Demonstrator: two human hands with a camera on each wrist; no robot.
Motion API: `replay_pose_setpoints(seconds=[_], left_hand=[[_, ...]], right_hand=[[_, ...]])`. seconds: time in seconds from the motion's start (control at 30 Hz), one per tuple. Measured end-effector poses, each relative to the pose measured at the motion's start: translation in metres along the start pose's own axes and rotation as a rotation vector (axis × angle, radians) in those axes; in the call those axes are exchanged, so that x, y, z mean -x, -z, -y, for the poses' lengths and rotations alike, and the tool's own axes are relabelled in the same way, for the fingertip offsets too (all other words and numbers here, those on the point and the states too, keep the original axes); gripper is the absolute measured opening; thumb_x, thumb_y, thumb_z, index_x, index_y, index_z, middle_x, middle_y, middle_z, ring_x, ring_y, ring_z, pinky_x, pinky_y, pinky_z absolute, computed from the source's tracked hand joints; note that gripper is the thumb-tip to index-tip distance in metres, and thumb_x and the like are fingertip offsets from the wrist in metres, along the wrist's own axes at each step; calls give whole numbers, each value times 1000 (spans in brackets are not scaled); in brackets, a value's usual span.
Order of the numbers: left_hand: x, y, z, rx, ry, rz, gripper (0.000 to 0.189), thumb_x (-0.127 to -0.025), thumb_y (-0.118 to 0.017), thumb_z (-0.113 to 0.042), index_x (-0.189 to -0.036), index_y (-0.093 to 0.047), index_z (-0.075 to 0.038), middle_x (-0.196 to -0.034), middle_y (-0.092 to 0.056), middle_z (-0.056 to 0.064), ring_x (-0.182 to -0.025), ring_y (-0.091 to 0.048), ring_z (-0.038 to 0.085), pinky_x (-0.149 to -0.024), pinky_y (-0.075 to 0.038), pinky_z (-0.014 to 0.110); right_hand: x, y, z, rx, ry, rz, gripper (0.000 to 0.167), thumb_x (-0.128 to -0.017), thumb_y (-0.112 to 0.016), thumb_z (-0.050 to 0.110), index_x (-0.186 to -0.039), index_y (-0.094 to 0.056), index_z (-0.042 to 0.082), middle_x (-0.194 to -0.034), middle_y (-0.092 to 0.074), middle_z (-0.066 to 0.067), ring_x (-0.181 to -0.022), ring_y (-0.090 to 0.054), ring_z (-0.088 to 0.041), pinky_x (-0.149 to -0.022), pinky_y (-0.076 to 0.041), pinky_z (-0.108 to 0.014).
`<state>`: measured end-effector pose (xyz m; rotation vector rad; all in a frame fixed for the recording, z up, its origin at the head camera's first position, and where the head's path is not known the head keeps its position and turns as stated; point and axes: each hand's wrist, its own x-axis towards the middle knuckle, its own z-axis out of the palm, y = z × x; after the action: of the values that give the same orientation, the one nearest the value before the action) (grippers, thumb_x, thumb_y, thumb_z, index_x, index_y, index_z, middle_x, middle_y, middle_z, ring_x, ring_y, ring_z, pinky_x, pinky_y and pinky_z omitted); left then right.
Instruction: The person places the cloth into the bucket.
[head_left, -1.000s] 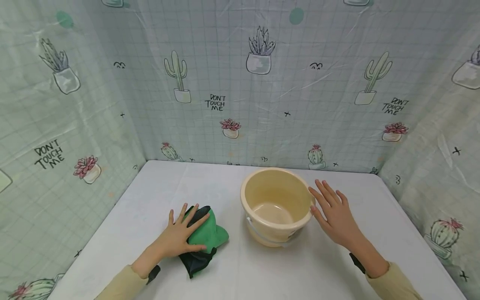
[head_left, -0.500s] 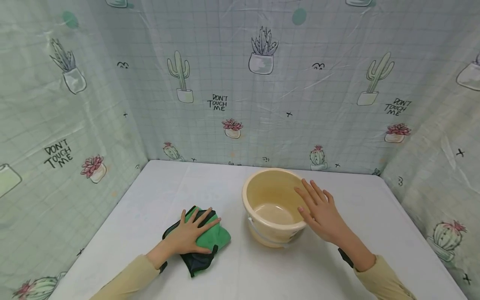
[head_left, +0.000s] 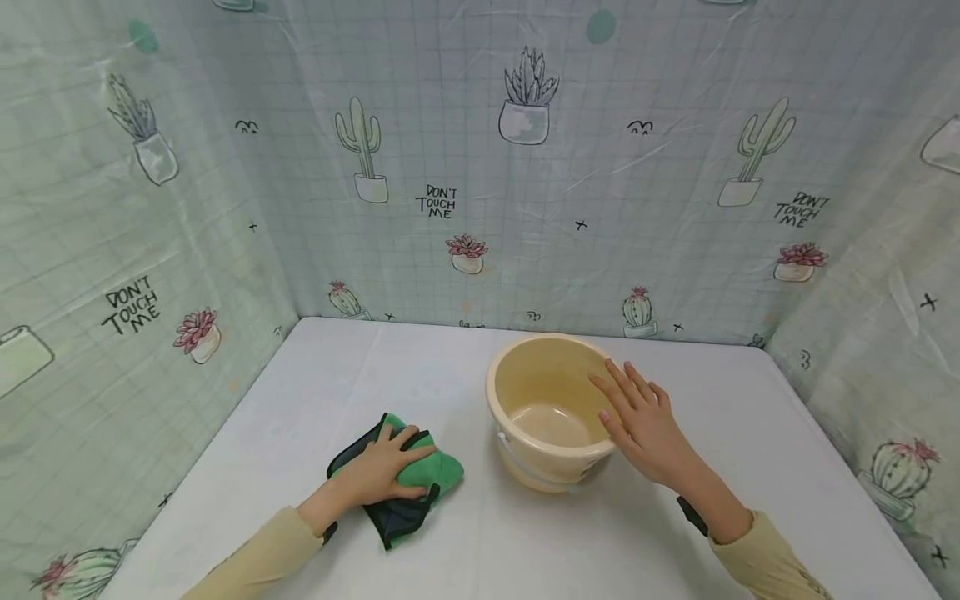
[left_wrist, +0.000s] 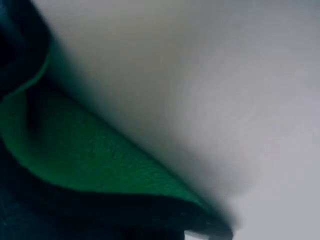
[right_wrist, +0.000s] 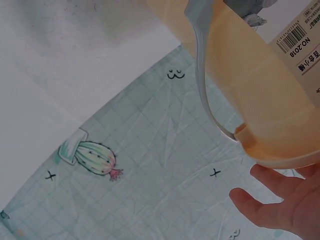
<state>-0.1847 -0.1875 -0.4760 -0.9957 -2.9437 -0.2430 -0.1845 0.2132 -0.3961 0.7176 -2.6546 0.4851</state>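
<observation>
My left hand (head_left: 378,471) lies on a crumpled green cloth (head_left: 444,473) with black edging, left of the middle of the table. Its fingers bend down into the fabric and grip it; the fingertips are partly hidden. In the left wrist view the cloth (left_wrist: 95,150) shows a green fold above a dark part. A cream plastic bucket (head_left: 540,375) stands upright to the right of the cloth. My right hand (head_left: 652,437) is at the bucket's right side, fingers extended, overlapping its rim. From the right wrist, a fingertip appears against the rim of the bucket (right_wrist: 270,100).
The bucket's pale handle (right_wrist: 201,65) hangs down its side, and a printed label (right_wrist: 300,47) is on its wall. A cactus-patterned sheet (head_left: 420,250) surrounds the white table (head_left: 480,550) at the back and sides.
My right hand has moved left to the bucket's rim. My left hand has shifted slightly right over the cloth, and its spread fingers have drawn in and bent.
</observation>
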Motion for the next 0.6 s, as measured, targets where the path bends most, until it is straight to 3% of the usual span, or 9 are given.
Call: replay_pose_setpoints(seconds=[0.17, 0.43, 0.6], left_hand=[[-4, 5, -1, -51, -61, -41, 52, -79, -59, -49, -124, -52, -24, -123, -46, 14, -102, -45, 39, -67, -45, 57], [-8, 12, -1, -247, -139, -110, 46, -77, -56, -55, -117, -52, -32, -112, -48, 6, -87, -42, 25, -62, -42, 47], [-10, 22, 1, -282, -159, -171, 45, -76, -57, -55, -114, -53, -32, -108, -48, 5, -82, -38, 22, -59, -39, 43]], right_hand=[[0, 0, 0, -3, -9, 6, 47, -93, -42, 30, -138, -33, 18, -148, -21, -11, -134, -16, -37, -94, -17, -61], [-1, 0, 1, -10, -15, 7, 47, -93, -42, 30, -138, -33, 19, -148, -21, -11, -135, -15, -35, -94, -17, -62], [-2, 0, 0, -15, -15, 0, 47, -93, -42, 30, -138, -34, 18, -148, -21, -12, -135, -16, -35, -94, -18, -62]])
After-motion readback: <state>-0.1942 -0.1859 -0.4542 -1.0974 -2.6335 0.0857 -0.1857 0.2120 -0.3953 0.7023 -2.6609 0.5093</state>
